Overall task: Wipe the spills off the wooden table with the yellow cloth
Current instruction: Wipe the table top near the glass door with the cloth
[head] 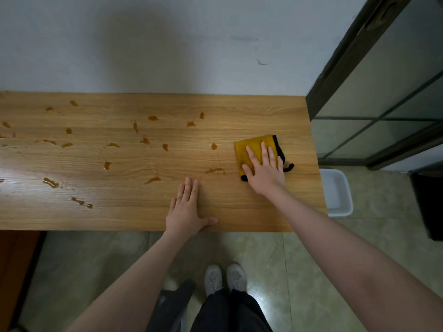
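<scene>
The right hand (265, 167) presses the cloth (251, 149) flat, fingers straight and spread; the spills (214, 170) lie at nine o'clock. The left hand (185, 209) rests flat, nearer them.

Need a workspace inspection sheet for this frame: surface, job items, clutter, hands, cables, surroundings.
Surface: wooden table, amber spills scattered over left and middle.
Job's things: yellow cloth, folded, black-edged, near the right end.
Clutter: nothing seen.
Hands: right hand presses flat on the cloth; left hand flat on bare wood at the near edge.
Cables: nothing seen.
Surroundings: white bin on the floor by the table's right end; dark-framed glass door; white wall behind.
</scene>
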